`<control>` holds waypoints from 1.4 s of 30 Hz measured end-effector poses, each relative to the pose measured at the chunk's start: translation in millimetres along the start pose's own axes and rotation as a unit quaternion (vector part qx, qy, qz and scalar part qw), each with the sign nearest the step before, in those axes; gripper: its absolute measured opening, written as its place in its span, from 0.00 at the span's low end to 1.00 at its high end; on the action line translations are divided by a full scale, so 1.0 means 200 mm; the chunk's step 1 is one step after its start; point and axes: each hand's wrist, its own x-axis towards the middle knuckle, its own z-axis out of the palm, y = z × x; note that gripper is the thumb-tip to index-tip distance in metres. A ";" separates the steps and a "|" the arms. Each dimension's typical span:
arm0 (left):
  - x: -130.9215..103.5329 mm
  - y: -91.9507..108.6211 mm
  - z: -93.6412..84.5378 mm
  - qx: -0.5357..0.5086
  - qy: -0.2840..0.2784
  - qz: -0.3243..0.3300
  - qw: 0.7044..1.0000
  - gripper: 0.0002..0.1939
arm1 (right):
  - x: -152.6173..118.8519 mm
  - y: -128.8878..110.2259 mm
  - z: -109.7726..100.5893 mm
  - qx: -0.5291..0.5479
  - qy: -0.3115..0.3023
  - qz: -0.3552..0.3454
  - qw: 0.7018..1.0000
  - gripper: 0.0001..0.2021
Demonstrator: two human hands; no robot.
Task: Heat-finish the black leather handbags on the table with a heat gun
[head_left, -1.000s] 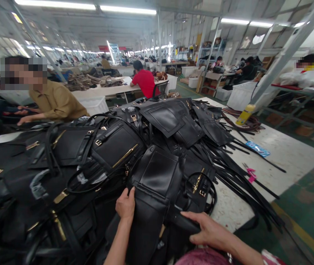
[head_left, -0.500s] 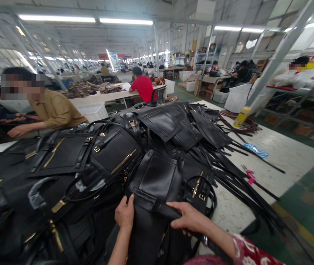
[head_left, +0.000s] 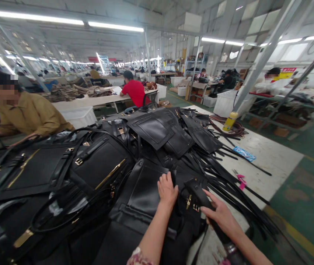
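Note:
My left hand (head_left: pixel 168 189) rests on the upper right corner of a black leather panel (head_left: pixel 148 184), its fingers extended over the surface. To its right, my right hand (head_left: pixel 220 213) holds a wide black strap (head_left: pixel 198 189) between thumb and fingers. The strap's far end points up and left, and its near part runs back beneath the hand. Close to the right fingertips lies a gold buckle (head_left: pixel 196 208) on a black piece.
Black bags (head_left: pixel 98 162) with gold zippers are heaped at the left. Thin straps (head_left: pixel 237 191) trail rightward over the white table (head_left: pixel 278 158). Pink-handled snips (head_left: pixel 241 181), a blue packet (head_left: pixel 244 153) and a yellow bottle (head_left: pixel 230 122) lie there. A person in tan (head_left: pixel 32 114) sits left.
My left hand has moved right and up, from the panel's lower edge to its upper corner. My right hand has shifted right with the strap. The view has turned slightly right.

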 end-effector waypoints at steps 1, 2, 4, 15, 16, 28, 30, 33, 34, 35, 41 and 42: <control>0.04 -0.02 0.03 -0.028 -0.005 -0.018 0.999 0.27 | 0.00 0.00 -0.01 0.006 -0.005 -0.004 1.000 0.32; 0.07 -0.05 0.03 -0.048 -0.011 -0.031 0.998 0.23 | 0.00 0.00 -0.02 0.011 -0.010 -0.010 1.000 0.32; 0.09 -0.11 0.01 -0.090 -0.028 -0.054 0.994 0.18 | 0.02 -0.01 -0.02 0.019 -0.024 -0.022 0.999 0.31; -0.10 -0.06 -0.18 -0.382 -0.125 -0.119 0.908 0.22 | 0.06 -0.19 0.13 0.069 -0.201 -0.028 0.977 0.31; -0.11 -0.04 -0.18 -0.396 -0.127 -0.119 0.902 0.22 | 0.07 -0.21 0.14 0.061 -0.200 -0.032 0.977 0.31; -0.19 0.02 -0.27 -0.554 -0.083 -0.183 0.808 0.23 | 0.05 -0.38 0.08 0.056 -0.200 -0.051 0.977 0.32; -0.20 0.02 -0.28 -0.536 -0.085 -0.179 0.821 0.21 | 0.01 -0.37 0.10 0.040 -0.230 -0.035 0.972 0.31; -0.23 0.01 -0.28 -0.493 -0.081 -0.177 0.848 0.17 | 0.01 -0.35 0.15 0.023 -0.249 -0.025 0.968 0.31; -0.24 0.01 -0.28 -0.471 -0.084 -0.174 0.861 0.16 | 0.02 -0.36 0.17 0.018 -0.251 -0.027 0.967 0.31; -0.26 0.01 -0.27 -0.444 -0.092 -0.167 0.875 0.17 | 0.03 -0.36 0.19 0.014 -0.251 -0.032 0.967 0.31; -0.41 0.10 -0.21 -0.306 -0.189 -0.062 0.931 0.23 | 0.04 -0.40 0.20 0.007 -0.194 -0.069 0.979 0.30; -0.44 0.11 -0.19 -0.279 -0.191 -0.042 0.940 0.24 | 0.03 -0.40 0.18 0.010 -0.178 -0.071 0.981 0.30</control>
